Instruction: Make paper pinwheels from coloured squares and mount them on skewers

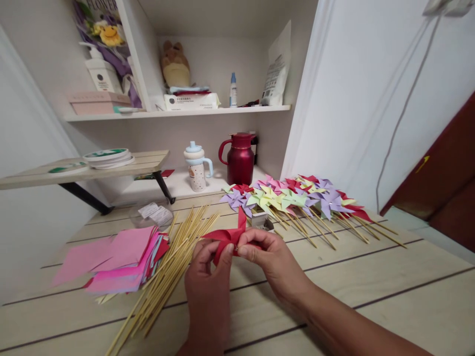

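Observation:
A folded red paper pinwheel (228, 236) is held just above the wooden table (371, 282), in the middle of the view. My left hand (208, 284) pinches its lower part from below, fingers closed on the paper. My right hand (269, 262) grips it from the right, thumb and fingertips pressed at its centre. A loose pile of bamboo sticks (166, 269) lies directly left of my hands. Beyond the sticks lies a stack of pink and red paper squares (118, 259).
Several finished pinwheels on sticks (297, 200) lie at the back right. A red jug (240, 158) and a lidded cup (196, 170) stand at the back. A small raised wooden shelf (89, 170) sits back left, and a clear plastic box (154, 213) lies below it.

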`<state>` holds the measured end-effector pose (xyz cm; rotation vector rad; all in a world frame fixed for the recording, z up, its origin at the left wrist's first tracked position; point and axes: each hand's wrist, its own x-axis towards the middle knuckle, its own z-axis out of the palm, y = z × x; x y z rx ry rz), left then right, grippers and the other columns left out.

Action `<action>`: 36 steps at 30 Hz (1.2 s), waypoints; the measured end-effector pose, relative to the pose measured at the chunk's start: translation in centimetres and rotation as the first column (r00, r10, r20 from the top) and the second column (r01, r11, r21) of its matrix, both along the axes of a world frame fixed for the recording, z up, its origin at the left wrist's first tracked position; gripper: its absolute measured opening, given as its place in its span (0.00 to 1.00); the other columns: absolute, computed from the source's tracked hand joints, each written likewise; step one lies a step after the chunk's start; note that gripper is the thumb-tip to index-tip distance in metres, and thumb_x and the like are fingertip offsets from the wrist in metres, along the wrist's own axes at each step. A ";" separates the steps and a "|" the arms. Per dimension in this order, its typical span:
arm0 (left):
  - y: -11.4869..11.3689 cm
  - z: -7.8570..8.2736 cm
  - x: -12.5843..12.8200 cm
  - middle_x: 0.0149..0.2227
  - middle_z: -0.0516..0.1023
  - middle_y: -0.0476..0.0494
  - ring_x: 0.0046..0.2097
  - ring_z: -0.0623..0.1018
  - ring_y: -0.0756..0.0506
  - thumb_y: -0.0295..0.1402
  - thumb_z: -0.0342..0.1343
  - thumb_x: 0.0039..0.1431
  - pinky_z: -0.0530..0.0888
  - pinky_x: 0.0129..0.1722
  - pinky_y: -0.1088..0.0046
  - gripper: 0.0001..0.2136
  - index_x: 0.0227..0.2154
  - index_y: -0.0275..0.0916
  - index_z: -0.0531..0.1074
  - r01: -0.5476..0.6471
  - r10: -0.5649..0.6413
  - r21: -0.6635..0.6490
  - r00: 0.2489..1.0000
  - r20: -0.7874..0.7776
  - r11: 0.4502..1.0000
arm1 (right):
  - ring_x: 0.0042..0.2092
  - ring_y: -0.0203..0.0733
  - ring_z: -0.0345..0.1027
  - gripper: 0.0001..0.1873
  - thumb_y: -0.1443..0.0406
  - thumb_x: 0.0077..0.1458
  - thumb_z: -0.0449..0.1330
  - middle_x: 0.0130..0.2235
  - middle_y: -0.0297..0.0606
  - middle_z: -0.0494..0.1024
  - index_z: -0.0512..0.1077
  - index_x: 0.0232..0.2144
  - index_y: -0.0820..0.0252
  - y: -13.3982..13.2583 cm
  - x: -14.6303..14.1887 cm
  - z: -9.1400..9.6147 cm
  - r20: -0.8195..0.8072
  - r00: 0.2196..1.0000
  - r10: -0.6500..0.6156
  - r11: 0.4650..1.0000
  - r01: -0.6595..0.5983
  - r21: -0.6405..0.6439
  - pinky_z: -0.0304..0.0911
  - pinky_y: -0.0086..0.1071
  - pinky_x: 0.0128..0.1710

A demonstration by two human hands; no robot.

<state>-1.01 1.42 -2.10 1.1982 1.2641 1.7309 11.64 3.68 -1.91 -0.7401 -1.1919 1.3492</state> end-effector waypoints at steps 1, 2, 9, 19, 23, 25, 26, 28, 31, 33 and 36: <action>0.0 0.0 0.0 0.31 0.78 0.47 0.35 0.75 0.46 0.37 0.65 0.49 0.69 0.36 0.72 0.06 0.27 0.41 0.79 -0.004 0.004 0.001 1.000 -0.007 1.000 | 0.32 0.37 0.65 0.06 0.64 0.46 0.70 0.28 0.30 0.75 0.76 0.25 0.58 0.0 0.0 0.0 0.005 1.000 0.002 1.000 -0.002 0.001 0.59 0.31 0.37; 0.0 0.1 0.0 0.31 0.78 0.47 0.35 0.75 0.46 0.37 0.65 0.49 0.69 0.36 0.73 0.05 0.27 0.41 0.79 -0.008 0.008 -0.001 1.000 -0.013 1.000 | 0.32 0.37 0.65 0.06 0.65 0.46 0.70 0.28 0.31 0.75 0.76 0.25 0.58 0.1 0.1 0.0 0.010 1.000 0.001 1.000 -0.001 0.002 0.59 0.31 0.38; -0.1 0.2 0.0 0.32 0.78 0.47 0.35 0.75 0.45 0.37 0.65 0.48 0.69 0.36 0.72 0.06 0.26 0.40 0.78 -0.039 0.038 -0.048 0.999 -0.036 0.998 | 0.32 0.36 0.64 0.05 0.65 0.47 0.69 0.28 0.30 0.75 0.76 0.26 0.58 0.1 0.1 -0.1 0.022 1.000 -0.006 1.000 0.006 0.001 0.59 0.31 0.37; -0.3 0.2 0.2 0.30 0.77 0.48 0.34 0.75 0.46 0.38 0.65 0.49 0.69 0.34 0.73 0.07 0.27 0.40 0.78 -0.020 0.019 -0.058 1.000 -0.020 0.998 | 0.32 0.35 0.64 0.05 0.65 0.47 0.69 0.27 0.30 0.75 0.76 0.26 0.59 0.1 0.1 0.0 0.007 1.000 -0.008 1.000 0.008 -0.007 0.59 0.30 0.37; -0.3 0.1 0.1 0.29 0.77 0.48 0.34 0.75 0.46 0.38 0.65 0.50 0.69 0.34 0.73 0.07 0.27 0.40 0.77 -0.017 0.015 -0.045 0.999 -0.040 0.999 | 0.32 0.35 0.64 0.06 0.65 0.46 0.70 0.27 0.30 0.75 0.76 0.26 0.59 0.0 0.0 0.0 0.013 0.999 -0.034 0.999 0.034 -0.010 0.59 0.29 0.36; -0.3 0.1 0.1 0.29 0.77 0.48 0.34 0.74 0.46 0.38 0.64 0.50 0.69 0.34 0.73 0.07 0.27 0.40 0.77 -0.021 0.019 -0.029 0.998 -0.061 0.999 | 0.32 0.35 0.64 0.06 0.65 0.46 0.70 0.27 0.30 0.75 0.76 0.26 0.59 0.0 -0.1 0.0 0.017 0.999 -0.049 0.999 0.049 -0.010 0.59 0.29 0.36; -0.3 0.0 0.0 0.30 0.77 0.48 0.34 0.74 0.46 0.38 0.64 0.51 0.69 0.35 0.73 0.07 0.28 0.40 0.77 -0.023 0.022 -0.025 0.997 -0.071 0.999 | 0.32 0.35 0.63 0.06 0.65 0.46 0.70 0.27 0.30 0.75 0.76 0.26 0.59 -0.1 -0.1 0.0 0.014 0.998 -0.059 0.998 0.060 -0.010 0.59 0.29 0.35; -0.2 -0.1 0.0 0.30 0.76 0.48 0.35 0.74 0.46 0.38 0.64 0.51 0.69 0.36 0.73 0.07 0.28 0.40 0.77 -0.027 0.025 -0.019 0.996 -0.083 0.999 | 0.32 0.35 0.63 0.06 0.65 0.47 0.70 0.28 0.30 0.74 0.75 0.26 0.59 -0.1 -0.2 0.1 0.003 0.997 -0.083 0.997 0.083 -0.006 0.59 0.29 0.35; -0.2 -0.3 0.1 0.31 0.76 0.48 0.36 0.74 0.46 0.38 0.64 0.52 0.69 0.37 0.72 0.07 0.28 0.40 0.76 -0.027 0.027 -0.001 0.998 -0.065 1.000 | 0.31 0.34 0.63 0.06 0.65 0.47 0.69 0.28 0.30 0.74 0.75 0.26 0.59 -0.1 -0.2 0.2 0.003 0.995 -0.104 0.995 0.104 -0.004 0.59 0.28 0.34; -0.1 -0.4 0.1 0.31 0.76 0.48 0.36 0.74 0.46 0.38 0.64 0.51 0.69 0.36 0.72 0.07 0.28 0.40 0.76 -0.022 0.022 0.009 0.998 -0.066 1.000 | 0.31 0.34 0.63 0.06 0.65 0.47 0.69 0.27 0.30 0.74 0.75 0.26 0.59 -0.1 -0.2 0.2 0.013 0.994 -0.109 0.994 0.109 -0.007 0.59 0.28 0.33; 0.0 -0.4 0.1 0.30 0.75 0.49 0.34 0.73 0.47 0.37 0.64 0.52 0.69 0.36 0.72 0.06 0.27 0.41 0.76 -0.025 0.028 0.033 0.995 -0.098 0.999 | 0.31 0.34 0.63 0.06 0.65 0.46 0.69 0.27 0.30 0.74 0.75 0.26 0.59 -0.1 -0.2 0.2 0.009 0.994 -0.113 0.994 0.113 -0.011 0.60 0.28 0.33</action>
